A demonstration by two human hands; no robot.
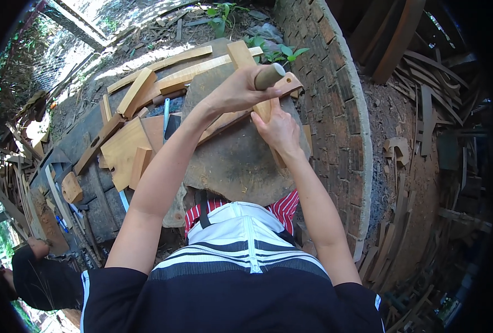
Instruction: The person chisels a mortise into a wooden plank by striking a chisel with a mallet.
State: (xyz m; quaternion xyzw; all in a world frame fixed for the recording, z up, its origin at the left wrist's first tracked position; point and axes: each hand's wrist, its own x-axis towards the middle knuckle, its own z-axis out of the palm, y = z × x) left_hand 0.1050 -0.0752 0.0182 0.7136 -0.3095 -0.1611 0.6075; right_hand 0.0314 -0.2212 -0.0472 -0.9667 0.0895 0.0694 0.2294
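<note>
My left hand (236, 91) is closed around a thick brown cylinder (267, 77) with a pale round end that faces up. Its lower part is hidden by my fingers, so I cannot tell what tool it is. Just below it, my right hand (282, 132) grips a light wooden piece (262, 111), thumb along its side. Under both hands a wooden bar (222, 125) lies slantwise, and a holed wooden end (288, 81) shows to the right. All this rests over a broad worn slab (235, 172) in front of me.
Left of the slab lie a flat board (125, 150), several wooden blocks and a light-blue strip tool (166, 114). Long planks (185, 75) lie beyond. A low brick wall (341, 111) curves along the right, with wood scraps past it. Another person (41, 280) is at lower left.
</note>
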